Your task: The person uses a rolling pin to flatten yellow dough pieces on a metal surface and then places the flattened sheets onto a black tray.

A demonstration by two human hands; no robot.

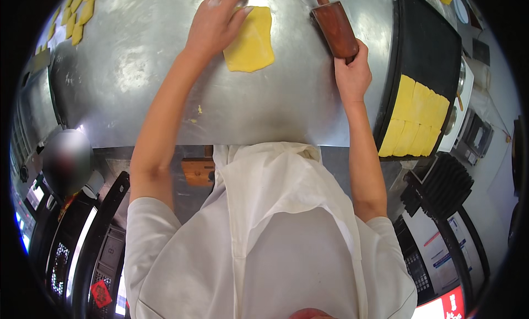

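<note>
A flattened sheet of yellow dough point(251, 46) lies on the metal worktop point(281, 104) in front of me. My left hand point(217, 23) is over its upper left edge, thumb spread from the fingers, with the fingertips close to the top of the view. Whether the thumb presses on the dough or hovers cannot be told. To the right, my right hand point(354, 77) grips the near handle of a brown wooden rolling pin point(337, 29). The pin is tilted, its far handle reaching the top of the view, and it stays apart from the dough sheet.
A black baking tray point(430, 42) on the right holds yellow dough pieces point(415, 118) in rows at its near end. Several more dough pieces point(78, 15) lie at the far left of the worktop. Dough crumbs point(200, 109) sit near the front edge. A blurred person's head point(67, 162) appears at left.
</note>
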